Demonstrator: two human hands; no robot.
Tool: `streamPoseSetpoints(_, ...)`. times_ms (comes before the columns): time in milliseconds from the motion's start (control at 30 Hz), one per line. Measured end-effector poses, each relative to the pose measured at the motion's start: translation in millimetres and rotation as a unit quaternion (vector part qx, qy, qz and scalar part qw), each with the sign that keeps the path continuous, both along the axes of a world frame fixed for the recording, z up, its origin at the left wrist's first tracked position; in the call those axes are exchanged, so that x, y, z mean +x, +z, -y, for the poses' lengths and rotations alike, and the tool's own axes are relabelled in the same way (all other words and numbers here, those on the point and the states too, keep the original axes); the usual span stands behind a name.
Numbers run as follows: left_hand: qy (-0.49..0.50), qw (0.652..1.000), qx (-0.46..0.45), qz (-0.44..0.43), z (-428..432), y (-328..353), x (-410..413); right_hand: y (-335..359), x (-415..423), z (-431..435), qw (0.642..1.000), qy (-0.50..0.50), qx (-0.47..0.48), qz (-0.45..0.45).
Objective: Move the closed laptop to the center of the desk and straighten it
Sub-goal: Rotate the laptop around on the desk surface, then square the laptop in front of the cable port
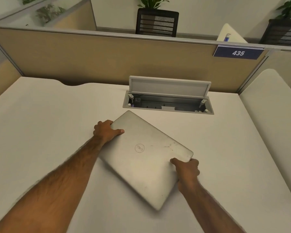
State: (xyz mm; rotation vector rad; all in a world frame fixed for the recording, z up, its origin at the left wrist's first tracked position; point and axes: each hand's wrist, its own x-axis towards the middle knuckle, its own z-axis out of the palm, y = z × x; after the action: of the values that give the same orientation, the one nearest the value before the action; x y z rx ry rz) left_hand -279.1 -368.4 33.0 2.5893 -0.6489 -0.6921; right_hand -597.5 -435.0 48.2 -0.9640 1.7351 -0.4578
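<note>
A closed silver laptop (146,158) with a round logo on its lid lies near the middle of the white desk (49,118), turned at an angle so one corner points toward the back. My left hand (106,131) grips its left edge, thumb resting on the lid. At the laptop's right edge, my right hand (186,170) holds it with the thumb on top and fingers under the edge. Whether the laptop is lifted or resting on the desk is unclear.
An open cable well (168,103) with its flap raised sits in the desk just behind the laptop. A tan partition (91,59) with a blue "435" sign (238,52) bounds the back. A second desk surface (274,105) adjoins on the right.
</note>
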Motion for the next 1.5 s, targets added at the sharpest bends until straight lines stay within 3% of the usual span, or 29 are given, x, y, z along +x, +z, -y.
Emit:
streamPoseSetpoints(600,0.154,0.982,-0.111,-0.018,-43,4,-57,10,1,86,0.988,0.133,-0.075,-0.031)
streamPoseSetpoints(1500,0.202,0.973,-0.107,-0.040,-39,-13,-101,-14,-6,138,0.972,0.213,-0.090,-0.035)
